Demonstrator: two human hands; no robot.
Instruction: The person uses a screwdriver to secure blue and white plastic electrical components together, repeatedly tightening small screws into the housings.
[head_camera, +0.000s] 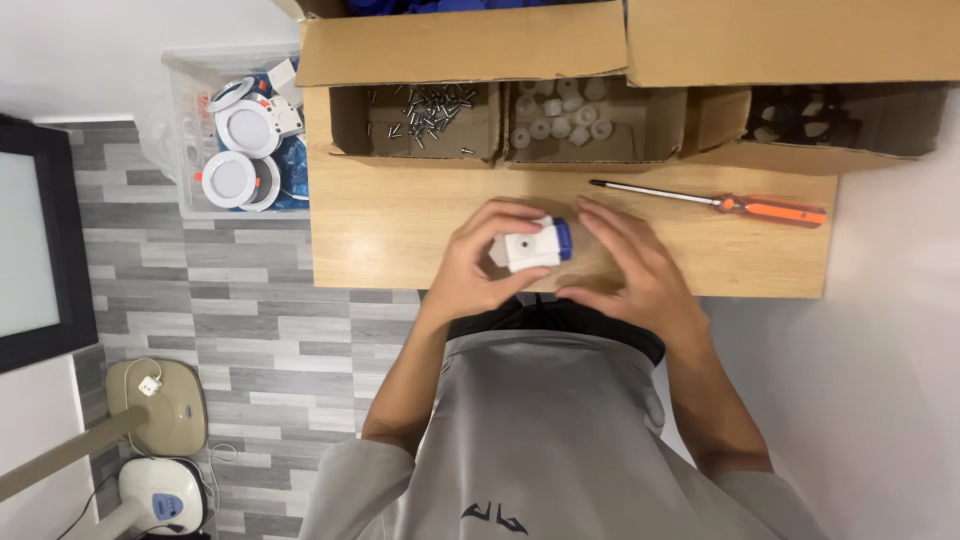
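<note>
My left hand (478, 262) grips a small white block-shaped part with a blue end (533, 246), held just above the wooden table (390, 235) near its front edge. A small dark hole shows on the part's white face. My right hand (628, 268) cups the part from the right, fingers curled close to its blue end. Whether those fingers touch it is unclear.
An orange-handled screwdriver (715, 201) lies on the table to the right. Cardboard boxes at the back hold screws (428, 111), white round parts (562, 112) and dark parts (800, 115). A clear bin of round white lamps (240, 140) sits on the floor left.
</note>
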